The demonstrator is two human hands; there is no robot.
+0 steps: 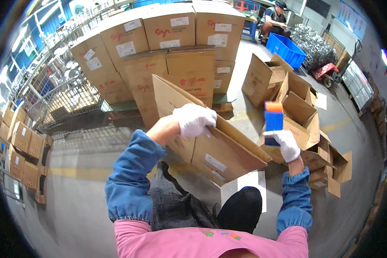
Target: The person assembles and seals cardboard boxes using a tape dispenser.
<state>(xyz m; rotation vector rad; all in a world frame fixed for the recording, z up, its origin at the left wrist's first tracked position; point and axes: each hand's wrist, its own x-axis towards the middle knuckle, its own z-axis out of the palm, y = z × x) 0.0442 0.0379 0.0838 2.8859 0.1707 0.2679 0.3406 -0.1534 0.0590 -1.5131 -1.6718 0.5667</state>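
Flattened carton (223,157), tilted, before stacked cartons (170,30): left hand (196,120) pinches its upper edge, presumably steadying it. Blue-and-orange block (274,120), perhaps a tape dispenser: right hand (288,144) grips its lower end.

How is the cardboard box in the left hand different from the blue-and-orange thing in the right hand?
Size: the cardboard box is much bigger than the blue-and-orange thing.
Colour: the cardboard box is brown with white labels; the blue-and-orange thing is mostly blue with an orange end.
They share this: each is held in a white-gloved hand, the box in the left hand, the other in the right hand.
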